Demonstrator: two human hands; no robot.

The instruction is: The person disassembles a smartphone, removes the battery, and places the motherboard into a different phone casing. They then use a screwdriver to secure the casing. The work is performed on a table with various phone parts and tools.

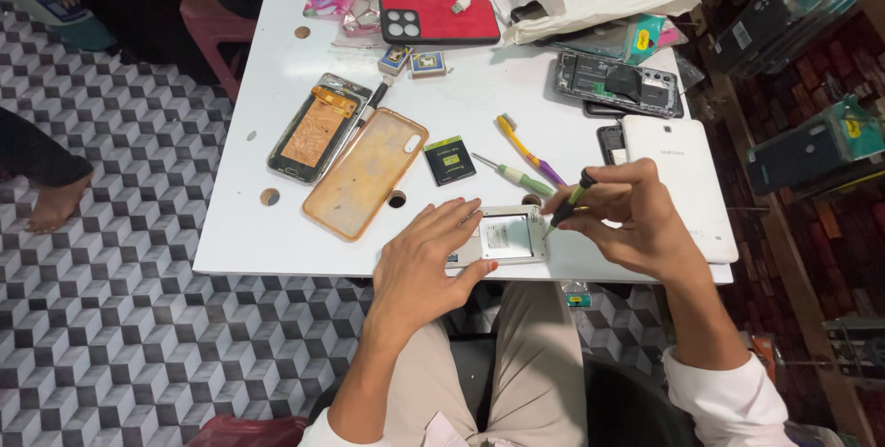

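Left hand point(426, 258) flat, fingers spread, pressing opened silver phone point(502, 236) | right hand point(636, 210) pinched around green-handled black screwdriver point(569, 201), tip at phone | white table point(277, 226)

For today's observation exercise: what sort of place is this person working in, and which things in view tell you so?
Most likely a phone repair stall. The left hand steadies an opened phone while the right hand works a small screwdriver at it. Another dismantled phone and a loose battery lie on the white table.

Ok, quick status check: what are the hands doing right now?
Left hand flat on the opened phone, pinning it to the table. Right hand grips a screwdriver, tip at the phone's right edge. Nothing blocking.
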